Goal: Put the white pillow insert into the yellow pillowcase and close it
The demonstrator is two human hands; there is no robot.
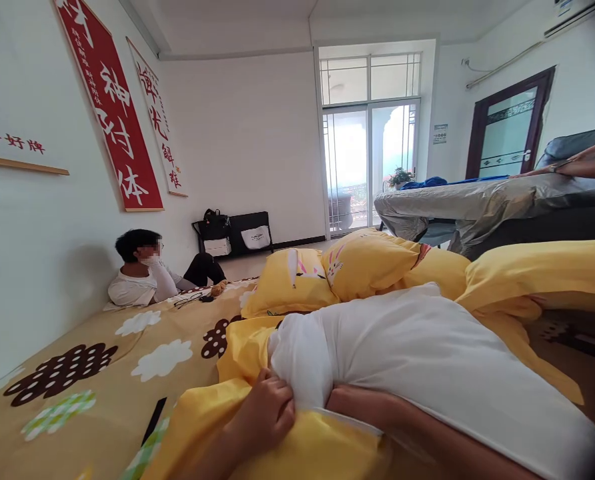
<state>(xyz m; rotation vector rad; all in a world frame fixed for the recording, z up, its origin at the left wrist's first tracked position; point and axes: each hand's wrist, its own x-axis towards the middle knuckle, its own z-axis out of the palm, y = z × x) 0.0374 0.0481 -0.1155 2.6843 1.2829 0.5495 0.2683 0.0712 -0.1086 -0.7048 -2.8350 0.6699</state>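
A plump white pillow lies across the front of the view, its narrow end bunched into a yellow pillowcase. My left hand is closed at that end, fingers curled on the pillowcase's edge and pressed against the white pillow. Further right, my right hand reaches in beneath the pillow; the pillow covers its fingers. Yellow fabric with a pale zipper-like edge lies below both hands.
Several yellow rabbit-print pillows sit just beyond. The patterned bedding bears a dark strip. A person sits by the left wall. At right, a plastic-covered table has another person's arm resting on it.
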